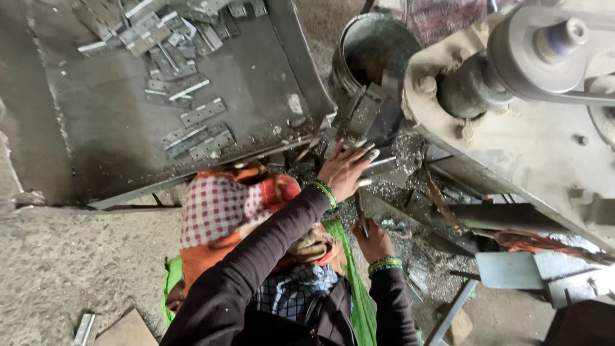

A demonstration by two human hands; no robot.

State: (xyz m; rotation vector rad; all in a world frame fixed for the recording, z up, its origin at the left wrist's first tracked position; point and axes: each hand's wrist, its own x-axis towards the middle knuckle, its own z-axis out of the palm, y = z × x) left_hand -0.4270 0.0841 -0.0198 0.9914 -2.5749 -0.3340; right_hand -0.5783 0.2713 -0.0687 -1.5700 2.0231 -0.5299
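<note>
Left hand [346, 170] spread open, steadying a flat metal piece [366, 110] at the machine [532, 128]; right hand [373, 240] clamped on a thin rod [360, 214], working it below.

Both arms in dark long sleeves; left hand [343, 172] & right hand [373, 242] each w/ green-yellow bangles at wrist; blue-white checked scarf at chest

No packages, labels, signs or screens anywhere in view. Only bare metal and grit around the workplace. Nothing printed or wrapped among it.
</note>
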